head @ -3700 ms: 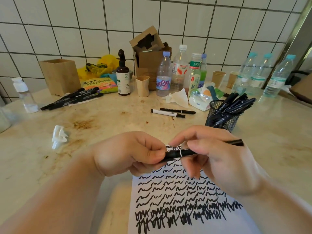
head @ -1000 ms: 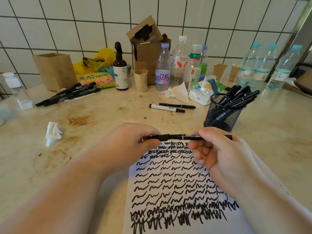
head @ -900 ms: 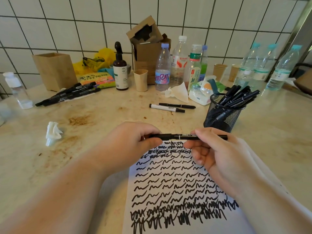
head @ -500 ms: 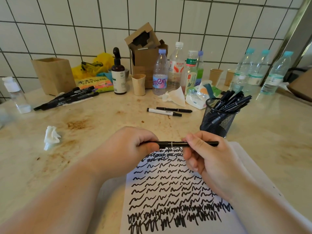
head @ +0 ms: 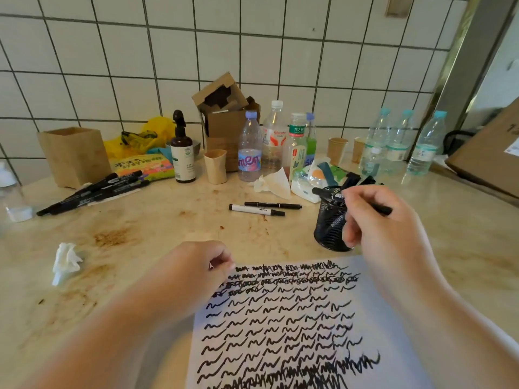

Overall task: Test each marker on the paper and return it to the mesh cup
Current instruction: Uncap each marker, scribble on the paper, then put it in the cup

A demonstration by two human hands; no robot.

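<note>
**Even daylight, wide-angle bend, blurred forearms**

The scene is brightly and softly lit, with the brightest light seen at the right edge. Shadows are faint. Tile lines on the wall (head: 252, 51) are bowed by the lens. Both forearms are smeared near the lower corners; the counter (head: 168, 220) is rendered sharply at its centre.

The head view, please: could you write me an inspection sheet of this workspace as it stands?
Surface: marble counter, brown stains.
Job's things: scribbled paper; mesh cup holding markers; two loose markers; marker pile far left.
Clutter: water bottles, pump bottle, paper cup, cardboard box, crumpled tissue.
Hands: right hand holds a marker at the cup; left hand curled, at paper's corner.
Cables: nothing seen.
Surroundings: tiled wall.
</note>
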